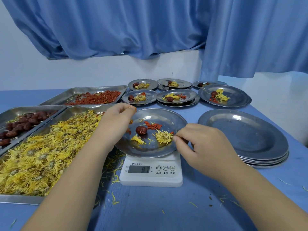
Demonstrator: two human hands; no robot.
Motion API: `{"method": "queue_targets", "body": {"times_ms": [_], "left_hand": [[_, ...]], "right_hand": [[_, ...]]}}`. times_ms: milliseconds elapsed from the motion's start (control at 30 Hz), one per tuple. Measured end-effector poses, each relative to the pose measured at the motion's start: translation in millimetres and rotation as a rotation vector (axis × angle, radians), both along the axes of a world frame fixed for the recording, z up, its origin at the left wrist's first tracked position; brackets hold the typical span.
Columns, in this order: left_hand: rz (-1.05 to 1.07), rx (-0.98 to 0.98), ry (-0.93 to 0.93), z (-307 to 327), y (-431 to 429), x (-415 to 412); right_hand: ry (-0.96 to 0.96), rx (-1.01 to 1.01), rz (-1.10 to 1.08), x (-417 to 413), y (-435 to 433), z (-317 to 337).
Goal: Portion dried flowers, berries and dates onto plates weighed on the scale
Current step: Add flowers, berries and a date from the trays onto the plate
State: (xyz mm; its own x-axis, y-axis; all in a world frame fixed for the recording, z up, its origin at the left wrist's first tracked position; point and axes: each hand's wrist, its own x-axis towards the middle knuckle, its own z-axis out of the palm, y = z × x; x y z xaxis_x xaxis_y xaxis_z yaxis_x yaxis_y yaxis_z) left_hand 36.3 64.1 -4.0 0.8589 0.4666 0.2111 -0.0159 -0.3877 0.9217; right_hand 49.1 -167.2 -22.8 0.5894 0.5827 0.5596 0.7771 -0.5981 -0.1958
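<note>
Across the blue surface (150,205) it's all laid out so I barely have to reach: supply on my left, weighing in the middle, plates to the right and back.

The flower tray (16,199) is the biggest thing and sits closest to me, probably because flowers bulk out each portion. The date tray (15,114) and berry tray (93,89) are behind it. The empty stack (241,134) sits just right of the scale, handy for the next round. The filled plates (233,95) are parked along the back, out of the way.

The plate (158,114) I'm on overhangs the scale (150,179) but leaves the display readable. It looks like 87, and I can't make out a decimal point.

My left grip (115,120) hovers over the plate's far left rim, fingertips closed on something small and orange-red. My right grip (205,144) is at the plate's right side. Its thumb and forefinger pinch the petals of the bigger of the two flowers (163,136), and the other fingers are curled.

My guess is I'm fine-tuning the weight. Also on the plate are one date (141,130) and a short line of berries (153,125), and I reckon a berry is what the left has.
</note>
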Motion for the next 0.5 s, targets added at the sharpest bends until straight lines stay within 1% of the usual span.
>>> {"method": "queue_targets", "body": {"times_ms": [133,267,367,400,500], "left_hand": [[0.016,-0.047,-0.01,1,6,2],[-0.064,-0.15,-0.063,7,6,4],[-0.156,-0.042,0.004,16,4,8],[-0.202,-0.049,0.011,21,3,9],[-0.318,-0.21,-0.006,31,6,5]], "right_hand": [[-0.003,0.01,0.006,-1,0,1],[0.0,-0.001,0.007,0,0,1],[0.001,-0.012,0.011,0,1,0],[-0.003,-0.017,0.011,0,1,0],[-0.005,-0.015,-0.008,1,1,-1]]}}
